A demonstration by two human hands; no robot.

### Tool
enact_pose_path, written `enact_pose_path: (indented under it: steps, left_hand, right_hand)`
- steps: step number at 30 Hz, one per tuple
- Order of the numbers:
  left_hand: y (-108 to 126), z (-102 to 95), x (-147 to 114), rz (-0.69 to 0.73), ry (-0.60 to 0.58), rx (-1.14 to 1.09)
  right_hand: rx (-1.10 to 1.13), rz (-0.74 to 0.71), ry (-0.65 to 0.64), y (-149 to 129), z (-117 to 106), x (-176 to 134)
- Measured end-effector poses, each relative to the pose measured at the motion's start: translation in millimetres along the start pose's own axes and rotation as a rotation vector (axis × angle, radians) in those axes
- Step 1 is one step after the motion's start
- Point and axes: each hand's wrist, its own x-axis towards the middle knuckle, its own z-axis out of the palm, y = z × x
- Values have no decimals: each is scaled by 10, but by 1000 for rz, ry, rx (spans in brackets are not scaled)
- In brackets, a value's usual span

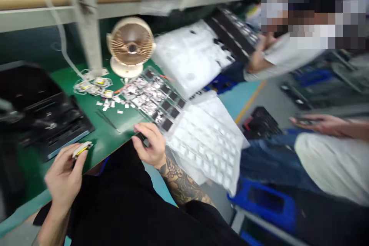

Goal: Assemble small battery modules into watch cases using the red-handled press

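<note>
My left hand [65, 173] pinches a small white part with a yellow strip [82, 149] between thumb and fingers, above the front edge of the green bench. Over that same edge, my right hand [150, 144] is curled with thumb and forefinger close together. Something dark shows between those fingers, too blurred to name. Dark tweezers [108, 120] lie on the bench between my hands. Beyond them are small white pieces [111, 103] and several coiled white cables with yellow-marked parts [95, 85]. A clear compartment tray [165, 105] with dark squares and many small pieces lies past my right hand.
A cream fan [132, 48] stands at the back, near a shelf post [89, 27]. Black equipment [43, 111] occupies the left. White trays [207, 138] and a bubble-wrapped stack [190, 57] reach over the right side. Two co-workers sit at right, near a blue stool [265, 203].
</note>
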Motion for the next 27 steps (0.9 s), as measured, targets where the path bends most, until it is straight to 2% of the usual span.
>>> enact_pose_path:
  steps: [2, 4, 5, 7, 10, 13, 17, 19, 23, 27]
  left_hand:
    - [46, 39, 17, -105, -112, -98]
    - [79, 96, 29, -188, -233, -143]
    - [90, 131, 32, -216, -279, -143]
    - [107, 213, 36, -247, -322, -137]
    - [153, 359, 31, -237, -307, -154]
    - [237, 498, 11, -178, -317, -128]
    - [323, 603, -16, -88, -335, -6]
    - [327, 609, -15, -81, -341, -10]
    - [290, 553, 8, -167, -400, -119]
    - [254, 483, 20, -177, -367, -123]
  right_hand:
    - [-114, 120, 186, 166, -388, -208]
    - [-287, 281, 257, 370, -801, -460]
    - [-398, 390, 232, 468, -1004, -598]
    - [-612, 623, 94, 624, -1370, -880]
    - [-761, 864, -124, 704, -1713, -1252]
    - [-789, 961, -201, 662, -1747, -1465]
    - [-891, 1037, -242, 634, -1572, -1485]
    - [-934, 1042, -252, 655, -1513, -1448]
    - [-936, 1050, -224, 749, -1479, -1424]
    - [-868, 1036, -137, 842, -1497, -1470]
